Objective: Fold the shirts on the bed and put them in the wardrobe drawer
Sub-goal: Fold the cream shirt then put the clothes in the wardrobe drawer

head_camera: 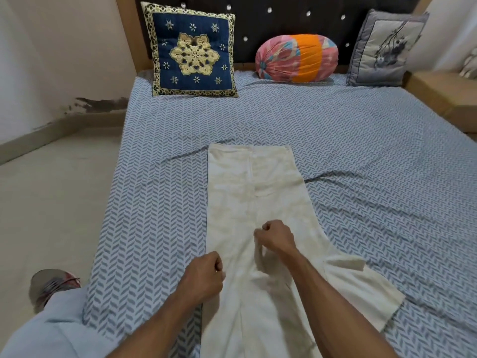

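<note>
The cream shirt point(255, 202) lies lengthwise on the bed point(361, 151), sides folded in, one sleeve flap jutting right; no fold across its length yet, I judge. My right hand point(277, 239) pinches a fabric ridge mid-shirt, my left hand point(204, 275) curls at its left edge. No wardrobe drawer in view.

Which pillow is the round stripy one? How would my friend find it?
Look at the dark headboard at the far end of the bed. Three pillows lean there; the bolster is the middle one. It alone is round like a drum, pink with an orange band, while its neighbours are flat squares.
</note>
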